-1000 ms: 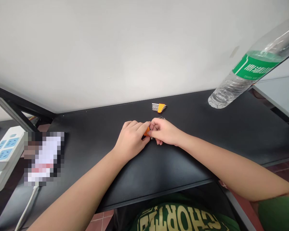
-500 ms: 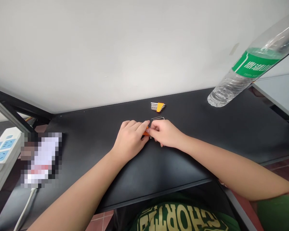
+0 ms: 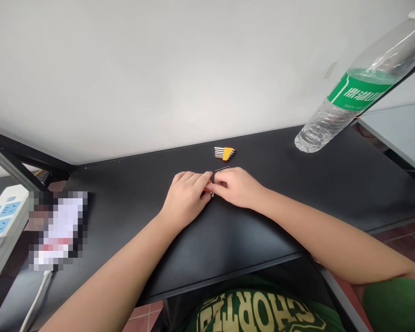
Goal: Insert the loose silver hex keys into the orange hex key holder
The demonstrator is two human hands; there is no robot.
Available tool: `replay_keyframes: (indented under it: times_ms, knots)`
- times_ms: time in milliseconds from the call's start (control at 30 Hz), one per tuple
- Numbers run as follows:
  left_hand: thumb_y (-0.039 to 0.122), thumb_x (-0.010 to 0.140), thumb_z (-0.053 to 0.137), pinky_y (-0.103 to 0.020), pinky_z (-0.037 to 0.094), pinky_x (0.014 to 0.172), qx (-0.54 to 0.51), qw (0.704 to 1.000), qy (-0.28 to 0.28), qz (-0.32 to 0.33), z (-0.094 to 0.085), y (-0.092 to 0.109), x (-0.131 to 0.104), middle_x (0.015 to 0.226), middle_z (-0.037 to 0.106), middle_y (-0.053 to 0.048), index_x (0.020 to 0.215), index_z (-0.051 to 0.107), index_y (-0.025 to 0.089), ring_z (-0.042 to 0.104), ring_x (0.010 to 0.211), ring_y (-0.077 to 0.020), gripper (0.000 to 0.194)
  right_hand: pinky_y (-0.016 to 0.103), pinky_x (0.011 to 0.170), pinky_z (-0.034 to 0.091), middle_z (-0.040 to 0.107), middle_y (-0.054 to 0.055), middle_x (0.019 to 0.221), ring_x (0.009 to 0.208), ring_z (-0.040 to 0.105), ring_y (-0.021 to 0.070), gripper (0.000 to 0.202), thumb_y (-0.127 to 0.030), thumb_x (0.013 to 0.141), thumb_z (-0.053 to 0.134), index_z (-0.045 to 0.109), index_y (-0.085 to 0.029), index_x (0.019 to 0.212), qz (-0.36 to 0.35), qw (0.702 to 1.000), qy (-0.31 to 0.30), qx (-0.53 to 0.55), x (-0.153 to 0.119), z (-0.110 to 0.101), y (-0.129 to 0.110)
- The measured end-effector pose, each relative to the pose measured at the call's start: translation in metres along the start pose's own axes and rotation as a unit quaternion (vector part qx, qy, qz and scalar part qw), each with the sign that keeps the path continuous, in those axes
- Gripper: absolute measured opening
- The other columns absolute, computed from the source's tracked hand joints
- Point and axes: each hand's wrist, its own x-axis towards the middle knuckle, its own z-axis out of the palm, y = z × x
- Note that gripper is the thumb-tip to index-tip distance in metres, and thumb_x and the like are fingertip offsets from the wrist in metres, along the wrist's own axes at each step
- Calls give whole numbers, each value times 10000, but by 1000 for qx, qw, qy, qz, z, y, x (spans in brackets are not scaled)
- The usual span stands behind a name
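My left hand [image 3: 187,197] is closed around a small orange hex key holder [image 3: 208,181], mostly hidden by the fingers. A short silver metal end [image 3: 212,194] sticks out just below it. My right hand [image 3: 237,186] meets it from the right, fingers curled and thumb pressed at the holder's edge; whatever its fingertips pinch is hidden. Right behind those knuckles lies a thin L-shaped hex key [image 3: 223,168] on the black table [image 3: 131,184]. Farther back, a second orange holder [image 3: 228,153] lies on its side with several silver hex keys in it.
A tall water bottle [image 3: 352,92] with a green label stands at the back right. On the left are a blurred-out phone-like object [image 3: 60,226] with a white cable [image 3: 38,295] and a white power strip [image 3: 7,212]. A pale wall [image 3: 180,69] borders the table's back edge.
The right hand's fingers have tucked in slightly and now cover more of the loose hex key. The left hand keeps its hold on the orange holder. The view has shifted a little.
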Motion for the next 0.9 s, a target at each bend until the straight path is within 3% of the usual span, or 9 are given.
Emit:
replay_keyframes:
  times_ms: [100, 167, 300, 433, 567, 667, 900]
  knots:
    - [173, 901, 585, -425, 501, 980, 0, 1000, -11, -21, 0, -6, -1, 1058, 754, -58, 1361, 572, 204, 689, 997, -235, 461, 312, 705, 411, 648, 107, 1131, 870, 606, 186, 268, -394, 1023, 566, 708, -176, 1085, -1, 988, 78, -133, 0, -11, 17]
    - [181, 880, 608, -435, 514, 977, -2, 999, -23, -45, -1, -9, -1, 1046, 742, -67, 1407, 536, 205, 687, 993, -246, 533, 315, 662, 403, 611, 122, 1207, 854, 597, 186, 254, -292, 1022, 536, 712, -186, 1172, 12, 979, 61, -192, 1, -15, 28]
    - [219, 838, 668, -457, 526, 1010, -29, 994, -44, -100, -2, -10, 0, 1062, 722, -82, 1462, 454, 192, 687, 1014, -257, 660, 311, 610, 367, 617, 94, 1113, 861, 594, 200, 274, -232, 1027, 475, 747, -206, 1046, 5, 973, 7, -231, 4, -13, 37]
    - [214, 840, 659, -466, 518, 1047, -50, 991, -51, -114, -1, -10, 0, 1098, 718, -87, 1423, 462, 196, 688, 1066, -261, 616, 320, 577, 322, 638, 97, 1063, 790, 587, 187, 268, -191, 1010, 455, 703, -174, 911, 3, 965, -2, -261, 4, -11, 31]
    - [211, 841, 656, -469, 516, 1047, -57, 991, -49, -110, -2, -9, 1, 1096, 717, -75, 1398, 481, 216, 680, 1071, -262, 584, 319, 540, 285, 644, 85, 949, 668, 547, 165, 113, -166, 885, 560, 632, -172, 799, 65, 963, -65, -254, 1, -18, 19]
    - [198, 844, 642, -461, 503, 1063, -61, 992, -53, -93, -3, -8, 1, 1076, 713, -56, 1365, 513, 233, 675, 1044, -246, 538, 302, 555, 317, 645, 63, 909, 703, 562, 169, 90, -187, 827, 601, 602, -185, 737, 94, 968, -119, -201, -1, -24, 14]
    - [189, 853, 623, -450, 492, 1060, -50, 994, -53, -83, 0, -9, 0, 1057, 710, -44, 1343, 544, 238, 677, 1012, -237, 499, 303, 602, 322, 642, 47, 941, 747, 542, 162, 138, -186, 891, 539, 597, -195, 766, 40, 980, -54, -189, -3, -23, 19]
